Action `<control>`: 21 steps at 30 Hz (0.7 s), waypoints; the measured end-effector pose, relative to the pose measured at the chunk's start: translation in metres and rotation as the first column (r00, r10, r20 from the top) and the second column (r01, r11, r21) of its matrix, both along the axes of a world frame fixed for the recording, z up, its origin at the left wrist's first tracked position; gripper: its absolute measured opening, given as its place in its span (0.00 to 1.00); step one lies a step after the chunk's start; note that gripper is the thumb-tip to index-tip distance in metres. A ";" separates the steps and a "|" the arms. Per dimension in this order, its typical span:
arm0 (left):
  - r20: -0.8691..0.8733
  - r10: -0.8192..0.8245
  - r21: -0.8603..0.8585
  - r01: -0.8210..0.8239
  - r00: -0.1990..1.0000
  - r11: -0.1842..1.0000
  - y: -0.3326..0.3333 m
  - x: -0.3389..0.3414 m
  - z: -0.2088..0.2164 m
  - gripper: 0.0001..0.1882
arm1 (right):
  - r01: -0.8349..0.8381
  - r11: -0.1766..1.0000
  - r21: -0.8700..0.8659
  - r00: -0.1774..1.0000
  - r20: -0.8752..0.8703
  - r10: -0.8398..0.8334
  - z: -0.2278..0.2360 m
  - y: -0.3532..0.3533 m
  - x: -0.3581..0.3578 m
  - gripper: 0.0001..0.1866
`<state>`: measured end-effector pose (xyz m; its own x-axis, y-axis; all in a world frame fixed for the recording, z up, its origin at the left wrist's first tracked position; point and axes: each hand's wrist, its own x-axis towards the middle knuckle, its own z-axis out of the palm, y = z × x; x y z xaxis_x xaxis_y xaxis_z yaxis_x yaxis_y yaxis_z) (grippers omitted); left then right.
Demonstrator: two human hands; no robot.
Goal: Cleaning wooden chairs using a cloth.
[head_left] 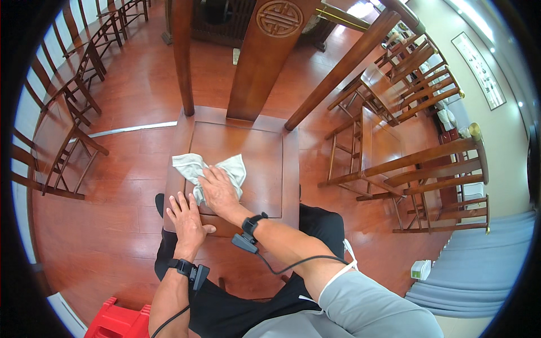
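A brown wooden chair stands in front of me, its seat (264, 163) facing up and its carved backrest panel (269, 62) rising at the far side. On the left half of the seat lies a crumpled pale grey-white cloth (232, 169). My right hand (218, 194) presses down on this cloth, its fingers over the middle folds, and part of the cloth is hidden beneath the palm. Just left of it, my left hand (189, 221) rests with fingers spread on the seat's near left corner, holding nothing. Both wrists carry black straps with small devices and cables.
More wooden chairs line the left wall (62, 132), and others stand to the right, one lying close with its seat (383, 141) toward me. A red plastic object (121, 320) is at lower left. A white-green box (420, 270) sits by the blue-grey curtain (479, 270).
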<state>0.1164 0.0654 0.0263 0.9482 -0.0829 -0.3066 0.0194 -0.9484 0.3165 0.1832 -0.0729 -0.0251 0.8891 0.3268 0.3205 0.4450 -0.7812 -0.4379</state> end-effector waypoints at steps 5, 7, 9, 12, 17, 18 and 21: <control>-0.004 -0.003 0.012 0.003 1.000 1.000 -0.005 0.003 -0.002 0.65 | -0.126 0.992 -0.015 0.992 -0.034 0.126 -0.005 -0.012 0.009 0.17; 0.007 0.000 0.008 0.000 1.000 1.000 -0.002 0.002 0.002 0.64 | -0.134 0.991 -0.009 0.991 -0.032 0.134 -0.003 -0.016 0.001 0.18; 0.022 0.009 0.029 -0.009 1.000 1.000 0.003 0.002 0.002 0.64 | -0.137 0.991 -0.007 0.990 -0.026 0.136 0.000 -0.023 -0.009 0.18; 0.041 0.005 0.004 -0.005 0.999 1.000 0.007 0.001 0.000 0.63 | -0.170 0.985 -0.022 0.985 -0.014 0.170 0.004 -0.038 -0.036 0.19; 0.403 -0.041 -0.310 0.178 0.914 0.934 -0.017 -0.014 0.029 0.26 | -0.252 0.967 -0.034 0.968 0.012 0.252 0.002 -0.078 -0.059 0.19; 0.372 -0.058 -0.434 0.229 0.926 0.872 -0.046 -0.020 0.058 0.22 | -0.231 0.972 -0.045 0.973 0.009 0.232 -0.007 -0.088 -0.061 0.19; 0.163 -0.197 -0.871 0.235 0.967 0.432 -0.114 -0.065 0.159 0.14 | -0.199 0.970 -0.136 0.978 -0.095 0.188 -0.014 -0.079 -0.067 0.21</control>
